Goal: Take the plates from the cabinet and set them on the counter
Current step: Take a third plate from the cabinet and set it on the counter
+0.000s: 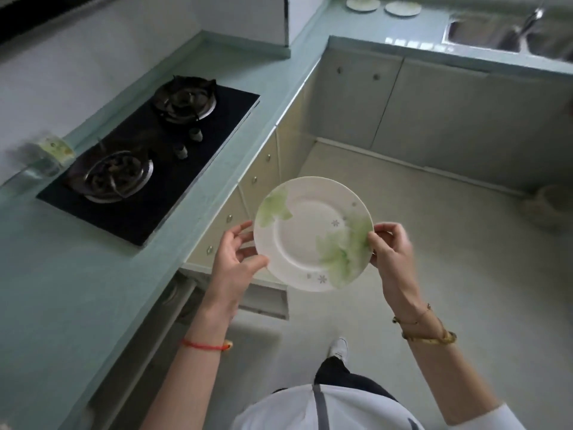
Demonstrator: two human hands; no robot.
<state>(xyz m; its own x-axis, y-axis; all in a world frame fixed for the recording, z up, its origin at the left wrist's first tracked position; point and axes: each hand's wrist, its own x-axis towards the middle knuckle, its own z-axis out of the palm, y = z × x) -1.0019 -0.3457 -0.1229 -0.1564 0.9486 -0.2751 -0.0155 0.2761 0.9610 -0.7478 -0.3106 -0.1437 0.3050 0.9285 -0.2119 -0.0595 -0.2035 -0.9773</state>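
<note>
A white plate with green flower prints (304,234) is held level in front of me over the floor. My right hand (390,246) pinches its right rim between thumb and fingers. My left hand (237,252) cups the plate's left rim, thumb on top and fingers spread. Two matching plates (362,3) (403,8) lie side by side on the pale green counter (77,274) far away, left of the sink. The cabinet (266,301) below the counter, just behind my left wrist, stands open.
A black two-burner gas hob (155,150) is set into the counter on the left. A steel sink (508,38) with a tap sits at the top right. Closed cabinet doors line the corner. A pale pot stands on the floor at right (548,206).
</note>
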